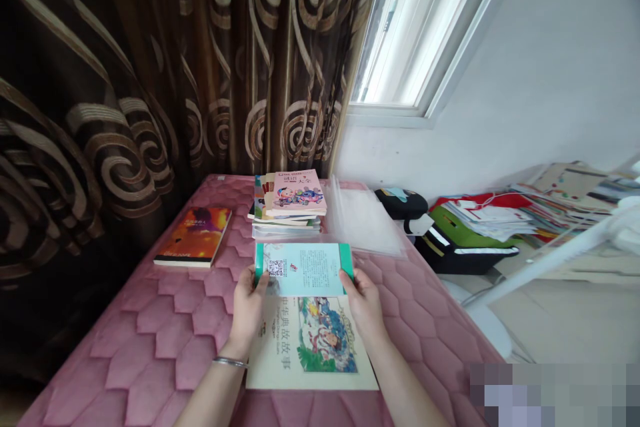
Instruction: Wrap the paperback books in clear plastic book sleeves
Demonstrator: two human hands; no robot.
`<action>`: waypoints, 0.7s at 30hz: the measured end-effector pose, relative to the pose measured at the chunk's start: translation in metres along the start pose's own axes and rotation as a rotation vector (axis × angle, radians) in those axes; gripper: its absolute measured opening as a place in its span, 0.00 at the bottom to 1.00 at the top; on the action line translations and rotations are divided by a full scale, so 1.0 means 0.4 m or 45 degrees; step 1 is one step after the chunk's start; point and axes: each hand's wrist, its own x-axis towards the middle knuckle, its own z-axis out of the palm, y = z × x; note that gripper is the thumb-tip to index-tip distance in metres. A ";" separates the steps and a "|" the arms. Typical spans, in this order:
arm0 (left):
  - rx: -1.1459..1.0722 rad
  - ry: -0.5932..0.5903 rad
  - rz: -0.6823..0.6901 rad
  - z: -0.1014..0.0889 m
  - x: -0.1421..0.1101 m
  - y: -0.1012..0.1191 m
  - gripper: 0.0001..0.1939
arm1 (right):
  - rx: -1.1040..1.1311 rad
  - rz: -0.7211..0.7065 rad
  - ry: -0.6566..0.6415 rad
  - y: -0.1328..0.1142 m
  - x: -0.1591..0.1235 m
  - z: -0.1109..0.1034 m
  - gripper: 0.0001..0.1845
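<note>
Your left grip (249, 297) and right grip (365, 297) pinch closed on opposite short ends of the pale-blue QR-code panel (306, 270), its long axis crosswise between them, neither hand nearer, with the cream illustrated page (310, 347) just nearside, between your wrists.

Books (300, 199), plastic sheets (367, 220) on pink quilting (155, 340)
</note>
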 end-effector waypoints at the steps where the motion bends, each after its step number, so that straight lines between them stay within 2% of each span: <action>1: -0.005 0.000 0.000 0.000 0.000 0.000 0.18 | -0.001 -0.002 -0.002 0.000 0.000 0.000 0.21; 21: 0.010 0.000 0.031 -0.002 0.005 -0.022 0.19 | 0.048 0.021 0.008 -0.012 -0.003 0.005 0.21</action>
